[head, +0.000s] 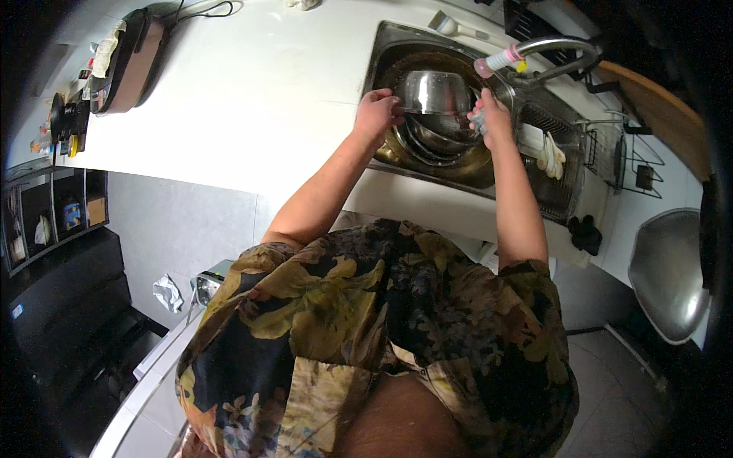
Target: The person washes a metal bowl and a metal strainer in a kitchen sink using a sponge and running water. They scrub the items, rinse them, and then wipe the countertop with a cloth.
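A shiny stainless steel bowl or pot is tipped on its side over the sink basin. My left hand grips its left edge. On the right of it, my right hand is closed around a grey scouring pad, close to the metal wall. Beneath the tipped vessel, more dark, wet metal pans or bowls lie stacked in the basin. The curved faucet has a pink and white nozzle that hangs just above my right hand.
A brush with a white handle lies behind the sink. White spoons rest in the right-hand drainer basin. A wire rack and a large metal lid or pan are farther right. A pinkish appliance stands on the counter at left.
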A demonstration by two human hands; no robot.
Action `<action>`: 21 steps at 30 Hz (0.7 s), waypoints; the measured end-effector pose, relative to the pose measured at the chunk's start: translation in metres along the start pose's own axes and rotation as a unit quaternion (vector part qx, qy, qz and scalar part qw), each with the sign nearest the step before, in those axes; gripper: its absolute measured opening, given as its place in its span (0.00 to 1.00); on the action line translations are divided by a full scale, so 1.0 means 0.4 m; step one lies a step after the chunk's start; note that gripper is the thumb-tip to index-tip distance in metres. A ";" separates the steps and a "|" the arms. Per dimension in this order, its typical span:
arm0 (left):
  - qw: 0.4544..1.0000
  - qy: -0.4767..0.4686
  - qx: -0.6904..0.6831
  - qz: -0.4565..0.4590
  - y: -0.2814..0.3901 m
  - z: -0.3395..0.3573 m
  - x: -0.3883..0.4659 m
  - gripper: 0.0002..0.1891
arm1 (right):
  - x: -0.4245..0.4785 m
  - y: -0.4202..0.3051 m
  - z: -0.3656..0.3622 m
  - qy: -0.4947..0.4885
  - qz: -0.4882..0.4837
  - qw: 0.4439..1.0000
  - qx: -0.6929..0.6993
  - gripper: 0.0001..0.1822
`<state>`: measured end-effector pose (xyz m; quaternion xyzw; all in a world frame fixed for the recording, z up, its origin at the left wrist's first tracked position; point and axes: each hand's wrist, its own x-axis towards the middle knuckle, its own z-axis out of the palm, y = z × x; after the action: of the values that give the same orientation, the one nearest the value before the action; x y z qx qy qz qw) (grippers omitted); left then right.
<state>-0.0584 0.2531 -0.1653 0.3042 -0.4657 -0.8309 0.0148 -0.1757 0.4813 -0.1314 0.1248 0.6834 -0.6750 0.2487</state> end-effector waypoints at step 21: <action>0.747 0.203 0.405 0.487 0.345 -0.447 0.179 0.17 | -0.154 -0.066 0.418 -0.089 -0.298 0.844 -0.437 0.17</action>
<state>-0.0597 0.0161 -0.1606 0.1753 -0.8293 -0.3631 0.3869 -0.1084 0.3254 -0.0717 -0.2670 0.8867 -0.3565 0.1243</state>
